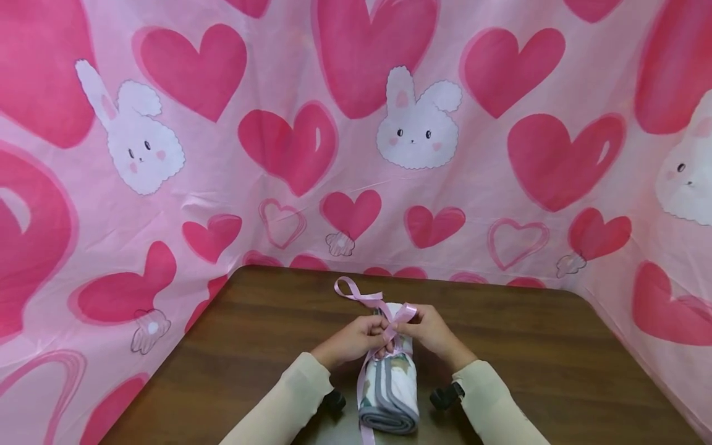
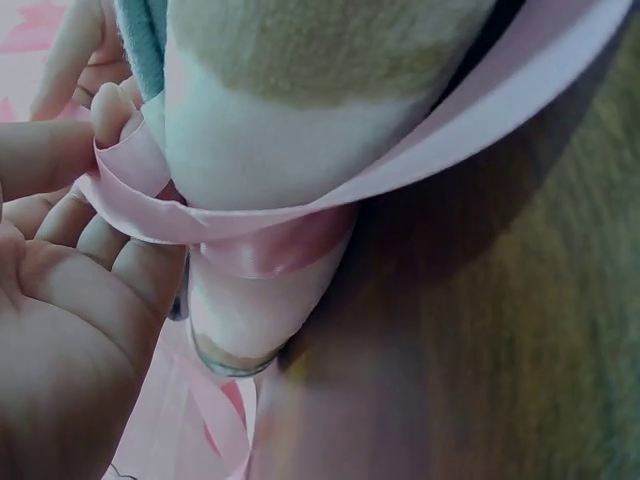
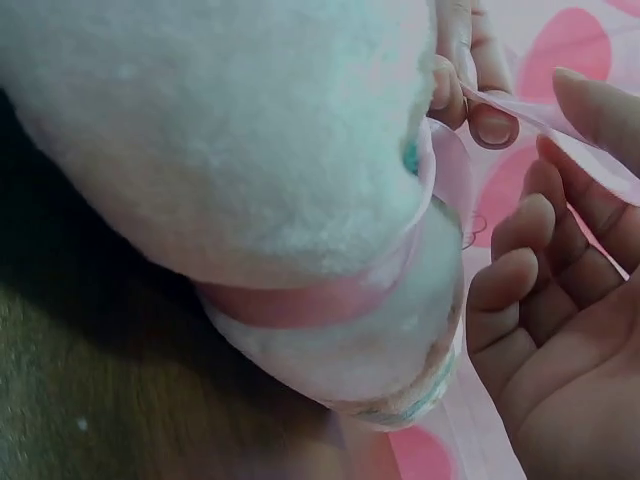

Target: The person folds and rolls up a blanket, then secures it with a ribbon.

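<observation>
A rolled blanket [image 1: 402, 380], white with grey edging and brownish and green patches, lies lengthwise on the table. Pink satin ribbon [image 1: 364, 298] is wrapped round its middle; one loose end curls beyond it and another trails down its near left side. At the top of the roll my left hand [image 1: 356, 339] pinches the ribbon, and in the left wrist view a strand bends over its fingers. Opposite it, my right hand [image 1: 435, 335] pinches a ribbon loop between thumb and forefinger. The right wrist view shows a strand [image 3: 520, 108] stretched between both hands. Fingers partly hide the crossing.
The dark brown wooden table [image 1: 556, 358] extends to both sides of the roll. Behind and beside it hangs a pink cloth [image 1: 367, 179] printed with hearts and white rabbits. Black wrist devices [image 1: 447, 396] sit under both cuffs, close to the blanket.
</observation>
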The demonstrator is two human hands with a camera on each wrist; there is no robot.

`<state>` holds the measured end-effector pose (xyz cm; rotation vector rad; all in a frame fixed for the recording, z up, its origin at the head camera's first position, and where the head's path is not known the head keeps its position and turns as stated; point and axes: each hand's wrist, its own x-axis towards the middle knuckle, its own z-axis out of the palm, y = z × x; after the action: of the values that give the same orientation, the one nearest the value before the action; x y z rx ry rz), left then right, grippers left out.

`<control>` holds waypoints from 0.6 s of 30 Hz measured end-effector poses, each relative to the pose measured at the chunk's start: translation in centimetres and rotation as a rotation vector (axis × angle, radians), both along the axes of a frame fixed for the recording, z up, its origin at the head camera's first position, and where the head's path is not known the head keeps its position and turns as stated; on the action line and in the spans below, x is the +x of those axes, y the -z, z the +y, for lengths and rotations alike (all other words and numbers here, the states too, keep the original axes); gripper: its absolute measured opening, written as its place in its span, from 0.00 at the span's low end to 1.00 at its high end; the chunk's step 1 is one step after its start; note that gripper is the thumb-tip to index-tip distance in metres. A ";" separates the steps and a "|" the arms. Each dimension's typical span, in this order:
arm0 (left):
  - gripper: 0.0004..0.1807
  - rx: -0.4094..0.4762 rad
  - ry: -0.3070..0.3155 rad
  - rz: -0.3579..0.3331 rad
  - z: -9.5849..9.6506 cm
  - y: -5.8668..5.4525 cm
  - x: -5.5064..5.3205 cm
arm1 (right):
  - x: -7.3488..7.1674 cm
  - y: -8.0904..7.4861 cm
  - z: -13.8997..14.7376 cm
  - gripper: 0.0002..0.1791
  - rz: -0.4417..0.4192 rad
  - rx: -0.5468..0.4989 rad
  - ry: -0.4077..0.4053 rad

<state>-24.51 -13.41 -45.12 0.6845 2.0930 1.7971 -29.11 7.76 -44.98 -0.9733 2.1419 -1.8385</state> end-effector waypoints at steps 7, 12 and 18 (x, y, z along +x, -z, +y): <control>0.05 -0.030 -0.031 0.021 -0.4 -0.5 0.0 | 0.6 -0.9 -0.2 0.08 0.048 -0.019 -0.005; 0.06 -0.116 -0.131 0.078 -1.5 -1.6 0.1 | 1.7 -2.1 -0.3 0.07 0.034 -0.032 -0.001; 0.10 -0.149 -0.266 0.002 -2.0 -1.3 -1.1 | 0.2 0.2 0.0 0.12 -0.041 -0.028 0.052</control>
<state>-25.65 -15.42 -43.83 0.3844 2.3842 1.7429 -28.91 7.78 -45.19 -0.8853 2.1424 -1.9001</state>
